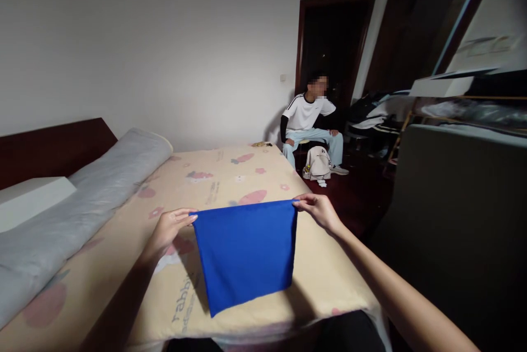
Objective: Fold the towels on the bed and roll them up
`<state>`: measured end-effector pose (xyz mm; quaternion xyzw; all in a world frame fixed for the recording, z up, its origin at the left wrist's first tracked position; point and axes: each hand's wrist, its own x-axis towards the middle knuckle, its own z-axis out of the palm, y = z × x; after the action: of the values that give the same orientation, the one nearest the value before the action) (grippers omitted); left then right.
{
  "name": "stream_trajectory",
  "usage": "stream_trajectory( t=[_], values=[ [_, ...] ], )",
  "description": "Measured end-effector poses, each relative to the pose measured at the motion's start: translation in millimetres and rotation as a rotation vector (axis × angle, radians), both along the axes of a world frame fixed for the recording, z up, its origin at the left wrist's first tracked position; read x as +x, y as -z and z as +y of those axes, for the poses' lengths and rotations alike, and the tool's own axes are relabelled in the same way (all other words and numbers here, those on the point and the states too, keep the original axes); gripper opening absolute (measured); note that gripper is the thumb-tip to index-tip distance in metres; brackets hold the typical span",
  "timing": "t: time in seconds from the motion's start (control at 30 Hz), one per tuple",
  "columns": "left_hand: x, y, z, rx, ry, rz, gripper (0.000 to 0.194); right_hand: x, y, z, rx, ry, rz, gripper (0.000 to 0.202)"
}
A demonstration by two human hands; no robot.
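Observation:
A plain blue cloth [249, 256] hangs stretched between my two hands, roughly square, over the near edge of the bed. My left hand [173, 225] pinches its upper left corner between thumb and fingers. At the upper right corner, my right hand [319, 209] grips the cloth the same way. The top edge is taut and slopes up slightly to the right, while the lower edge hangs free. Beneath it lies a cream bed sheet [214, 187] printed with pink shapes and lettering.
A rolled grey quilt [107, 179] lies along the bed's left side, beside a white box-like object [35, 198] and dark headboard [53, 146]. Beyond the bed sits a person [308, 113] with a pale backpack [318, 163] on the floor. A large dark panel [461, 220] stands at right.

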<state>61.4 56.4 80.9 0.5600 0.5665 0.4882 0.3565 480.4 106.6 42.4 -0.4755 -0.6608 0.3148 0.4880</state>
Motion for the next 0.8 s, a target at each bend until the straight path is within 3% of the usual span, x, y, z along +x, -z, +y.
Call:
stream_trajectory(
  t=[0.1, 0.23, 0.33, 0.43, 0.5, 0.57, 0.63, 0.7, 0.73, 0.8],
  values=[
    [0.5, 7.4, 27.4, 0.035, -0.063, 0.000, 0.050, -11.0, 2.7, 29.1, 0.083, 0.062, -0.100, 0.050],
    [3.5, -11.6, 56.7, 0.127, -0.167, 0.013, 0.052, -21.9, -19.0, 56.5, 0.213, 0.152, -0.131, 0.048],
    [1.3, -30.6, 58.4, 0.235, -0.208, 0.024, 0.050, -18.8, -39.5, 55.5, 0.312, 0.206, -0.110, 0.051],
    [-6.3, -28.2, 43.4, 0.299, -0.159, 0.097, 0.041, -5.8, -44.8, 37.6, 0.395, 0.159, -0.092, 0.049],
    [-11.5, -6.1, 30.3, 0.241, -0.059, 0.143, 0.036, 4.8, -32.6, 21.8, 0.369, 0.060, -0.119, 0.044],
    [-12.8, 33.5, 17.8, 0.118, 0.044, 0.182, 0.032, 13.4, -4.5, 6.5, 0.256, -0.061, -0.175, 0.041],
    [-7.0, 85.5, 5.6, -0.033, 0.119, 0.308, 0.029, 17.7, 38.4, -6.9, 0.102, -0.162, -0.258, 0.037],
    [5.8, 139.8, -7.8, -0.208, 0.175, 0.638, 0.020, 17.7, 89.4, -18.7, -0.074, -0.215, -0.387, 0.033],
    [13.7, 164.6, -15.3, -0.272, 0.196, 0.709, 0.015, 16.6, 114.8, -24.2, -0.152, -0.224, -0.484, 0.028],
    [29.0, 204.7, -31.5, -0.361, 0.254, 0.798, 0.009, 14.1, 159.6, -35.3, -0.223, -0.243, -0.575, 0.016]
  ],
)
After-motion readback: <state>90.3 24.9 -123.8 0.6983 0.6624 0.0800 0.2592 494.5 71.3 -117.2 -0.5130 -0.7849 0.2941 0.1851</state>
